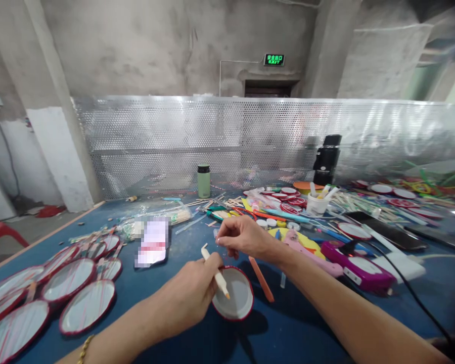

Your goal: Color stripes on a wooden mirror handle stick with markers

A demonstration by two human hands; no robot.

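Note:
My left hand (199,285) is closed around a cream pen-like stick (220,280) with an orange tip, which slants down over a round grey-white disc (237,303) with a red rim. The disc meets the fingers of that hand at its left edge; whether they also grip it is hidden. Just above, my right hand (242,237) has thumb and fingers pinched together. Something small and pale shows at its fingertips, too small to name. An orange stick (261,279) lies right of the disc, below my right wrist.
Several red-rimmed discs (87,306) overlap at the left. A phone (153,242) lies beyond them. Farther back stand a green bottle (203,182), a black flask (326,162) and a white cup (316,206) of sticks. A purple device (358,268) with a black cable lies right.

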